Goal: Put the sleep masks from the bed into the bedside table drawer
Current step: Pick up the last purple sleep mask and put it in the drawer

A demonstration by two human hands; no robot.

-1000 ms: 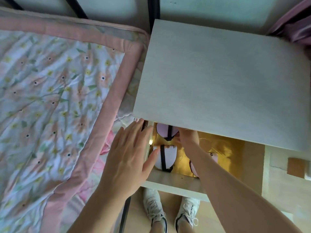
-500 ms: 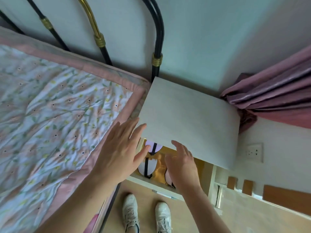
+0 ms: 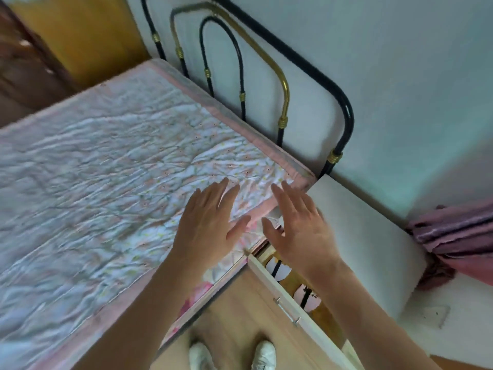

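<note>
The bedside table (image 3: 368, 236) has a pale top, and its drawer (image 3: 277, 295) stands pulled out towards me. Inside the drawer lie sleep masks with black straps: a white one (image 3: 280, 268) and a pink one (image 3: 306, 297), partly hidden by my right forearm. My left hand (image 3: 210, 222) hovers flat and empty over the bed's near corner, fingers spread. My right hand (image 3: 298, 225) is held above the gap between bed and table, fingers apart, holding nothing. No mask shows on the floral quilt (image 3: 106, 188).
A black and gold metal headboard (image 3: 266, 84) stands against the wall behind the bed. A pink curtain (image 3: 458, 236) hangs to the right of the table. My white shoes (image 3: 232, 356) are on the wooden floor below the drawer front.
My right hand has come out of the drawer and both hands have risen, now held over the bed's corner. My view has pulled back and swung left, showing most of the bed.
</note>
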